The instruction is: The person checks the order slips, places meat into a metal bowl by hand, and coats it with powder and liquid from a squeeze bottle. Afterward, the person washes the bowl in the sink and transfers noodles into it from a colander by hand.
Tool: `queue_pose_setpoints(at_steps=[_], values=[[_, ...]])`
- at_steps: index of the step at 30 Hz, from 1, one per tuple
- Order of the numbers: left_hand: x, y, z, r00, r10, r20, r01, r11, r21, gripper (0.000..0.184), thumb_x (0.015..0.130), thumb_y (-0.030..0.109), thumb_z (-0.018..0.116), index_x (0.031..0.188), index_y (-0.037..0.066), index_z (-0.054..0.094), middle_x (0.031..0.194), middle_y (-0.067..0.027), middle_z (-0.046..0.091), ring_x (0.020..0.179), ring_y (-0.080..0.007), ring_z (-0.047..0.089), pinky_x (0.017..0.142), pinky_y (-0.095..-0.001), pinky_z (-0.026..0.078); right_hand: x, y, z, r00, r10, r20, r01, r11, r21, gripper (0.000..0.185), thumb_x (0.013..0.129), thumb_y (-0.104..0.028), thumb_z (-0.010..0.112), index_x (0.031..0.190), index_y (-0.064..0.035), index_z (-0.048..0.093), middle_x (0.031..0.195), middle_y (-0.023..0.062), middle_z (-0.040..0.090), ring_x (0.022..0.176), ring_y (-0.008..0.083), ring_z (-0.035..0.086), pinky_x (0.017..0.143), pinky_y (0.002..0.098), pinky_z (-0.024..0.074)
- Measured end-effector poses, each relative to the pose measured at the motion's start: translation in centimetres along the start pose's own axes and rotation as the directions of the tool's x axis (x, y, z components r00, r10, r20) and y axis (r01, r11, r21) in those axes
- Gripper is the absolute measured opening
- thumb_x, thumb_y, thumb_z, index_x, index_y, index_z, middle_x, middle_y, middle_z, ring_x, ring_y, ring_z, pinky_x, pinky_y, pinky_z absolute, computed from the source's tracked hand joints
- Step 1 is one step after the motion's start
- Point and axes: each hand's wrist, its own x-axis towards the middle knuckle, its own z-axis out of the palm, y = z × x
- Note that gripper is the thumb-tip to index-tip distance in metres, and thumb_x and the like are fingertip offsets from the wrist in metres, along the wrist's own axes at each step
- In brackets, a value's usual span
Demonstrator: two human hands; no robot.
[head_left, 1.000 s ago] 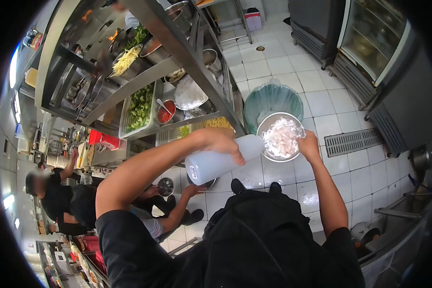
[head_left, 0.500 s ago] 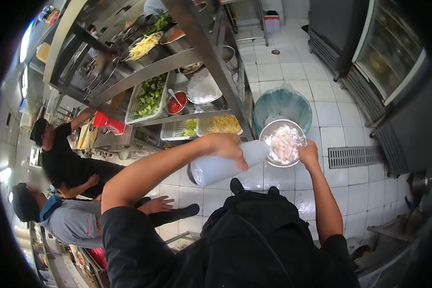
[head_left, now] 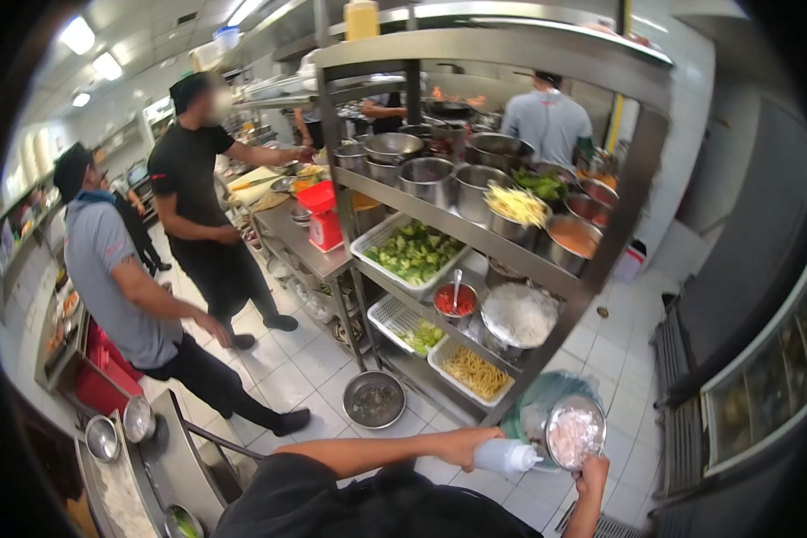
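My left hand (head_left: 469,446) is wrapped round a pale plastic squeeze bottle (head_left: 507,455), whose nozzle points at the bowl. My right hand (head_left: 593,474) grips the rim of a round metal bowl (head_left: 554,418) holding pale pieces coated in white powder (head_left: 574,436). Beneath and behind the bowl is a bin with a green liner (head_left: 526,401). Just above my left hand, a white basket of yellow noodles (head_left: 475,371) rests on the low shelf.
A steel rack (head_left: 531,257) with pots and baskets stands ahead. Two people (head_left: 121,247) (head_left: 197,170) stand at the left, and another person (head_left: 547,121) is behind the rack. A metal pan (head_left: 374,399) lies on the floor. Refrigerators (head_left: 762,386) line the right.
The view has swung up and left, so my hands and the bowl appear lower. Both hands keep their holds. The person in grey at the left now stands in fuller view.
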Motion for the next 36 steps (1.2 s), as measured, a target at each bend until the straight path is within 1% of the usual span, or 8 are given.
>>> queue_pose_setpoints(at_steps=[10,16,19,20,22,26,34,36], values=[[-13.1,11.5,-22.5,0.824,0.2,-0.529,-0.322,0.935,-0.148,0.066,0.066,0.012,0.083,0.124,0.005,0.053,0.108,-0.0055,0.063,0.101,-0.0155,0.059,0.091,-0.0339,0.048,5.9,2.7,-4.8,0.985,-0.116,-0.131,0.116,0.993,-0.007,0.033,0.088,-0.014,0.056,0.119,-0.003,0.058,0.097,0.0142,0.063,0.084,0.0238,0.057,0.067,0.041,0.0489],[-19.7,30.1,-40.9,0.187,0.713,-0.676,-0.677,0.592,0.437,0.062,0.069,0.003,0.076,0.124,0.002,0.047,0.106,-0.0096,0.063,0.097,-0.0208,0.063,0.085,-0.0371,0.054,11.2,12.4,-10.2,0.69,-0.634,0.35,0.589,0.209,-0.781,0.032,0.086,-0.014,0.061,0.116,-0.0036,0.058,0.097,0.0114,0.062,0.083,0.0266,0.059,0.065,0.0425,0.0513],[-19.2,37.4,-49.4,0.139,0.83,-0.541,-0.526,0.524,0.669,0.046,0.082,0.01,0.071,0.121,-0.004,0.051,0.101,-0.0115,0.064,0.091,-0.0198,0.065,0.081,-0.0367,0.055,6.2,11.5,-4.8,0.98,-0.018,-0.198,0.015,1.0,-0.013,0.035,0.087,-0.022,0.066,0.118,-0.0071,0.059,0.107,0.0176,0.065,0.087,0.0318,0.061,0.077,0.0516,0.0508],[-16.9,38.7,-52.4,-0.197,0.867,-0.459,-0.497,0.315,0.809,0.048,0.077,0.027,0.076,0.111,-0.005,0.062,0.106,-0.0173,0.063,0.097,-0.0251,0.061,0.078,-0.0397,0.053,6.2,13.1,-4.9,0.979,-0.023,-0.203,0.025,1.0,0.004,0.039,0.086,-0.024,0.067,0.121,-0.009,0.058,0.11,0.0181,0.064,0.09,0.0327,0.061,0.08,0.0533,0.0493],[-14.4,40.5,-55.7,-0.14,0.773,-0.619,-0.472,0.498,0.728,0.049,0.076,0.026,0.076,0.111,-0.006,0.061,0.105,-0.0169,0.063,0.095,-0.0251,0.061,0.077,-0.0408,0.053,6.1,15.5,-4.6,0.977,-0.038,-0.211,0.046,0.998,0.032,0.047,0.086,-0.028,0.069,0.128,-0.013,0.055,0.115,0.0193,0.064,0.096,0.0344,0.061,0.087,0.0565,0.0465],[-13.8,40.1,-50.4,0.123,0.414,-0.902,0.0,0.909,0.418,0.051,0.073,0.024,0.077,0.112,-0.005,0.061,0.104,-0.0166,0.063,0.092,-0.0265,0.06,0.077,-0.0417,0.052,-2.6,7.6,2.0,0.959,-0.072,-0.275,0.098,0.992,0.082,0.008,0.079,0.0,0.055,0.084,0.0035,0.06,0.064,0.0083,0.059,0.042,0.0165,0.052,0.032,0.03,0.0332],[-8.4,36.2,-66.4,0.392,0.429,-0.814,-0.272,0.899,0.344,0.051,0.074,0.023,0.081,0.115,-0.001,0.063,0.119,-0.0154,0.06,0.113,-0.028,0.052,0.094,-0.0461,0.045,-6.9,2.9,3.7,0.959,-0.054,-0.279,0.089,0.99,0.113,0.01,0.08,0.0,0.054,0.087,0.0035,0.06,0.064,0.0066,0.059,0.044,0.0133,0.051,0.034,0.0296,0.0344],[-10.8,37.7,-55.4,0.119,0.38,-0.917,-0.033,0.925,0.378,0.047,0.077,0.019,0.079,0.115,-0.003,0.063,0.116,-0.0161,0.062,0.105,-0.0268,0.057,0.088,-0.0427,0.048,-6.7,2.0,3.2,0.963,-0.071,-0.259,0.097,0.991,0.089,0.014,0.08,0.001,0.055,0.092,0.0054,0.061,0.07,0.0076,0.061,0.048,0.0138,0.053,0.037,0.0293,0.0362]])
